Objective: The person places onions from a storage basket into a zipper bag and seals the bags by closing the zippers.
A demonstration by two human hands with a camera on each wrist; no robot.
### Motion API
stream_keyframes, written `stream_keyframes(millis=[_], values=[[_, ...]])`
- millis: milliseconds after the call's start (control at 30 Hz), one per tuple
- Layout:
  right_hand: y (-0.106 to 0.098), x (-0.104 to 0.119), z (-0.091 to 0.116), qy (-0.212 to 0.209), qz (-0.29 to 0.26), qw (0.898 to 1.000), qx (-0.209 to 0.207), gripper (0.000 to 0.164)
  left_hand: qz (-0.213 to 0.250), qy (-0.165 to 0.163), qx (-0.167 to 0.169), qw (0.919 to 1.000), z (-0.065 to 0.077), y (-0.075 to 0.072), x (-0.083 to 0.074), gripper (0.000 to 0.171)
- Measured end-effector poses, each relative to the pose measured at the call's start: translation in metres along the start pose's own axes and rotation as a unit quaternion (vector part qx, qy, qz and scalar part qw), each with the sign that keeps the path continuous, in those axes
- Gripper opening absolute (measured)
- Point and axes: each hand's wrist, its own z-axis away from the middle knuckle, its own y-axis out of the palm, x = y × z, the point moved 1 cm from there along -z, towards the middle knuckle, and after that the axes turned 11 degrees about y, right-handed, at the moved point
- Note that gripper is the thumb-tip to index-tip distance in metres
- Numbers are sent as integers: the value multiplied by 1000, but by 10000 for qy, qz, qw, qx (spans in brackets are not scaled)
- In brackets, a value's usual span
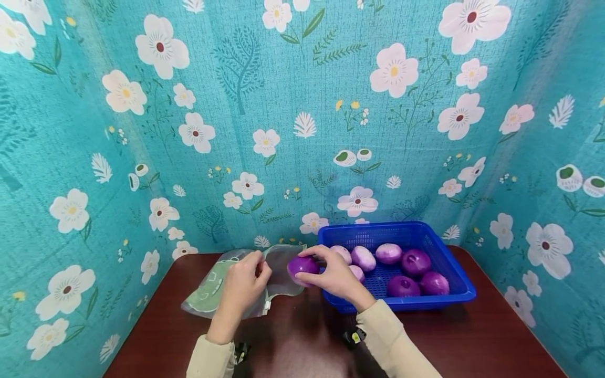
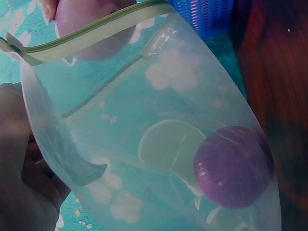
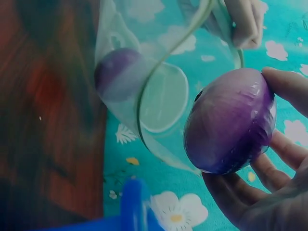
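Note:
My right hand (image 1: 337, 274) pinches a purple onion (image 3: 231, 122) between thumb and fingers, at the mouth of a clear zip bag (image 1: 283, 262). The bag has a green cartoon print (image 1: 208, 290). My left hand (image 1: 243, 283) grips the bag's edge with curled fingers and holds its mouth apart. Through the plastic, another purple onion (image 2: 234, 167) shows inside the bag. In the left wrist view the held onion (image 2: 94, 29) is partly behind the bag's green zip strip (image 2: 96, 32). The left fingertips are partly hidden.
A blue plastic basket (image 1: 465, 289) stands to the right, close to my right hand. Several onions lie in it, some pale purple (image 1: 389, 253) and some dark purple (image 1: 403, 286). Flowered teal cloth (image 1: 283, 173) surrounds the dark red table (image 1: 302, 336) at the back and sides.

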Motion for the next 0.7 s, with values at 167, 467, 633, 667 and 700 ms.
stream_keyframes(millis=[167,467,633,667,700], values=[[11,-2,-1,-12,136,9998,115,45,24,-22,40,10000,1,0,-1,25],[18,-8,-3,127,291,9993,188,46,-72,119,-48,9999,1,1,-1,25],[23,-9,-5,15,377,9989,274,45,10,137,-52,9999,0,1,-3,23],[24,-9,-6,-24,424,9987,271,45,22,140,-54,9999,0,1,-4,23],[26,-9,-7,-65,465,9985,268,45,34,131,-50,9999,-1,1,-4,23]])
